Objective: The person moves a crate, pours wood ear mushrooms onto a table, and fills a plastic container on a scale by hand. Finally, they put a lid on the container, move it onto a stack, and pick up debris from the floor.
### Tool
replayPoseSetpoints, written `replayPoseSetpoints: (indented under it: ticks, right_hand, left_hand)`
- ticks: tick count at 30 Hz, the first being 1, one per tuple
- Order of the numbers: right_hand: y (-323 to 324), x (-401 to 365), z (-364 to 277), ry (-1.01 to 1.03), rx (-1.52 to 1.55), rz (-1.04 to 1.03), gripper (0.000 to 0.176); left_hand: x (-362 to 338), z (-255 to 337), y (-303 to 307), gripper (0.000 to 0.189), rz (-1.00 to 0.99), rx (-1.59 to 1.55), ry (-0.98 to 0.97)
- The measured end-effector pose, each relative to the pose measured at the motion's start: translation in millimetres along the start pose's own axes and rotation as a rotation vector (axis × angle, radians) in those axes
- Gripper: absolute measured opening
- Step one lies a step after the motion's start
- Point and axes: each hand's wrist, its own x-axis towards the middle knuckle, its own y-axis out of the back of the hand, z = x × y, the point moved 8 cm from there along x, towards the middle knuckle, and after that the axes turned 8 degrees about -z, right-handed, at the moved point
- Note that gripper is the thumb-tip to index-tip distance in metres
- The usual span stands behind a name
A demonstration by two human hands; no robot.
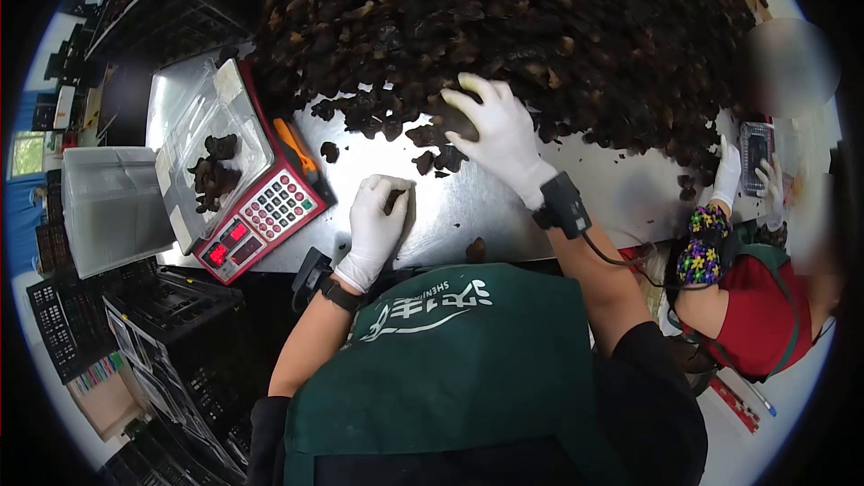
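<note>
A wide heap of dark brown wood ear mushrooms [504, 27] covers the back of the metal table. At its front edge my right hand [497, 130], in a white glove, curves fingers and thumb around a dark mushroom piece [445, 115]. Loose pieces lie just below and left of that hand. My left hand [373, 223], also gloved, rests low over the table with fingers curled together; what they hold, if anything, is hidden. Left of it stands a red scale [279, 202], with a few mushrooms [216, 171] in a clear plastic tray [243, 130] on its pan.
An orange-handled tool [295, 146] lies beside the scale. Clear plastic containers [117, 207] are stacked at the left, above black crates [175, 306]. At the right, a co-worker's gloved hands [727, 173] are near a clear box [756, 157]. A cable runs from my right wrist.
</note>
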Motion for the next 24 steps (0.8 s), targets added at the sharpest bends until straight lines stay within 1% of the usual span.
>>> replayPoseSetpoints:
  ticks: [2, 3, 6, 7, 8, 9, 13, 14, 16, 17, 21, 24]
  right_hand:
    - [8, 27, -13, 0.071, -0.228, 0.076, 0.062]
    - [-4, 38, -8, 0.034, -0.271, 0.022, 0.063]
    - [-37, 40, -11, 0.108, -0.237, -0.186, 0.060]
    - [-39, 33, -9, 0.121, -0.186, -0.162, 0.057]
    - [-38, 23, -11, 0.176, -0.153, -0.054, 0.052]
    - [-42, 10, -11, 0.200, -0.159, -0.024, 0.051]
    - [-23, -23, -27, 0.224, -0.085, 0.067, 0.050]
    - [-26, -30, -30, 0.214, -0.060, 0.007, 0.053]
    - [-28, -37, -39, 0.193, -0.091, -0.078, 0.050]
    - [-29, -41, -42, 0.199, -0.071, -0.090, 0.051]
    - [-34, -38, -51, 0.147, -0.016, -0.255, 0.067]
    - [-43, -22, -44, 0.099, -0.077, -0.244, 0.060]
  left_hand:
    - [7, -1, 3, 0.012, 0.040, 0.011, -0.003]
    - [11, 0, 5, 0.011, 0.057, 0.030, -0.022]
    - [17, 2, 7, 0.011, 0.081, 0.029, -0.030]
    - [17, 0, 7, 0.011, 0.088, 0.011, -0.025]
    - [17, -1, 5, 0.012, 0.095, -0.012, -0.018]
    - [15, -3, 3, 0.011, 0.078, -0.006, -0.013]
    - [13, 2, 2, 0.011, 0.083, 0.067, -0.045]
    - [13, 2, 1, 0.012, 0.083, 0.076, -0.055]
    - [14, 4, 1, 0.014, 0.080, 0.053, -0.047]
    - [13, 2, 1, 0.014, 0.075, 0.051, -0.043]
    - [13, -1, -1, 0.015, 0.059, 0.036, -0.037]
    - [15, -6, -2, 0.015, 0.053, 0.014, -0.030]
